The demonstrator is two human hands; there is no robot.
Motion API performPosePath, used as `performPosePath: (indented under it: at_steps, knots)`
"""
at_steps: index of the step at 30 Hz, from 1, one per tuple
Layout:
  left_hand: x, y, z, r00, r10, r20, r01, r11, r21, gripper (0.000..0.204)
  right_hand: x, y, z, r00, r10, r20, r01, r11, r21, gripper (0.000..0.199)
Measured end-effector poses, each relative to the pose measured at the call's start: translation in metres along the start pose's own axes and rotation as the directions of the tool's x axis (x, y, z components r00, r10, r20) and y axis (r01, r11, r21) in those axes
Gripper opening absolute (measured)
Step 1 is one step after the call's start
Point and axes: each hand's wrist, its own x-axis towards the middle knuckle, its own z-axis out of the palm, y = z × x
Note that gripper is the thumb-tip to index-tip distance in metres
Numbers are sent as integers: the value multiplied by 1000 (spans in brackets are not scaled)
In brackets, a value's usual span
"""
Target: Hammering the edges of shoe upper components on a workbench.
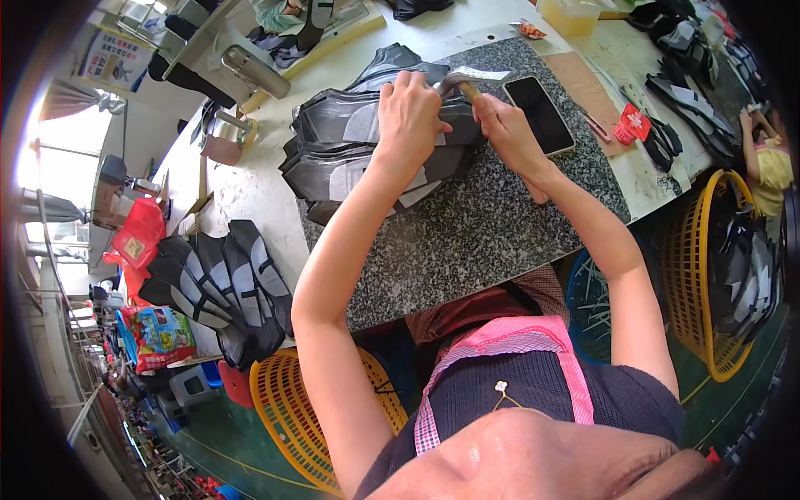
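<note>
My right hand (504, 129) is closed round the wooden handle of a hammer (468, 77). The hammer's curved metal head lies just right of my left fingers, over the far end of the pile. My left hand (408, 112) presses on a black and grey shoe upper (362, 125), fingers bent over it and thumb out toward the hammer. Several more of these uppers (333, 179) are stacked beneath and around that hand, on a speckled stone slab (467, 242). My left palm and fingertips hide part of the piece.
A phone (540, 115) lies right of my right hand, with black scissors (661, 146) and a red packet (632, 125) beyond. More uppers (225, 283) overlap at the left. Yellow baskets (683, 258) stand beside the bench. A steel flask (254, 71) is far left.
</note>
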Motion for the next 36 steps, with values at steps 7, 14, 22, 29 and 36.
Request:
performPosePath:
  at_steps: [7,14,22,29,36]
  knots:
    - [-7,2,3,997,-3,-79,2,1000,-20,37,12,15,3,996,-6,84,3,1000,25,56]
    - [-27,-23,-15,918,368,-150,-391,903,-180,25,11,12,17,991,-82,106,81,997,14,53]
    - [-28,-17,-1,911,384,-153,-387,922,12,20,21,0,-7,990,108,90,-94,985,-145,51]
    - [-42,-13,-26,836,444,-322,-457,889,39,16,48,8,5,995,-9,101,49,913,-406,53]
    - [-147,-42,-125,50,-108,-993,257,962,-92,26,51,10,15,994,-45,99,90,850,-519,67]
